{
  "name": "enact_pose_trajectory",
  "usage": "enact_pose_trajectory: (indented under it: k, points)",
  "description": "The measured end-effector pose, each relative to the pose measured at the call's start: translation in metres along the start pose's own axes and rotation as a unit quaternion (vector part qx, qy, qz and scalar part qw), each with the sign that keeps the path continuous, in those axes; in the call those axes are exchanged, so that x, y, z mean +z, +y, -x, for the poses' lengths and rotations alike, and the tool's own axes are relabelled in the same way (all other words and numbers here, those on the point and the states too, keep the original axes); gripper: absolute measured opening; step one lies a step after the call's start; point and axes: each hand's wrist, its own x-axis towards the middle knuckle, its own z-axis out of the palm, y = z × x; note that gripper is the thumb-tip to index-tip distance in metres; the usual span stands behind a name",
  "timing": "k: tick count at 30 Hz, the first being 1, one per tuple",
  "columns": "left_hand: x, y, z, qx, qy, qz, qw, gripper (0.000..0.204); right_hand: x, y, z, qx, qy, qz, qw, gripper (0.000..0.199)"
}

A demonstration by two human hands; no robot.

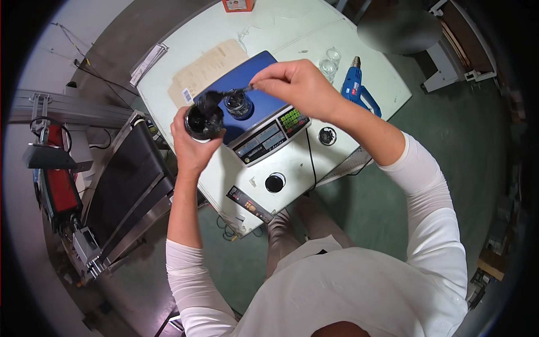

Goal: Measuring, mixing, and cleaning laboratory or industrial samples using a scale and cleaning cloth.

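My left hand (192,150) is wrapped round a jar (194,128) of glossy black paste, tilted at the left edge of a blue-topped digital scale (265,63). Between the fingertips of my right hand (307,90) is the thin handle of a paste-coated tool (211,102). Its thick black end is at the mouth of that jar; whether it is a spoon or a spatula cannot be made out. A small glass jar (240,108) with black paste inside stands on the scale, just under the handle.
Two round lids, one black (274,182) and one smeared with black (327,136), lie near the scale. A blue heat gun (352,84) and small glass jars (329,66) are at the right. A brown paper bag (208,68) lies behind; a conveyor (129,174) stands left.
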Motion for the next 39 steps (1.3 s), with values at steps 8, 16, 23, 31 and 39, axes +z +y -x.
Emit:
enact_pose_trajectory:
  k: [8,16,23,31,39]
  points:
    - [-0.013,0.048,0.06,-0.042,-0.023,0.085,0.995,0.077,0.016,-0.043,0.055,-0.387,-0.039,0.369,0.844,0.023]
    - [-0.009,0.079,0.113,-0.029,-0.016,0.133,0.991,0.079,0.034,-0.059,0.093,-0.455,-0.081,0.494,0.737,0.011]
    - [-0.019,0.104,0.136,0.058,0.015,0.096,0.994,0.079,0.023,-0.084,0.114,-0.413,-0.155,0.435,0.785,0.01]
    - [-0.044,0.105,0.149,0.11,0.01,0.13,0.985,0.079,0.042,-0.116,0.135,-0.33,-0.249,0.393,0.821,0.008]
    - [-0.07,0.083,0.174,0.132,0.001,0.11,0.985,0.084,0.076,-0.133,0.152,-0.329,-0.229,0.451,0.797,0.011]
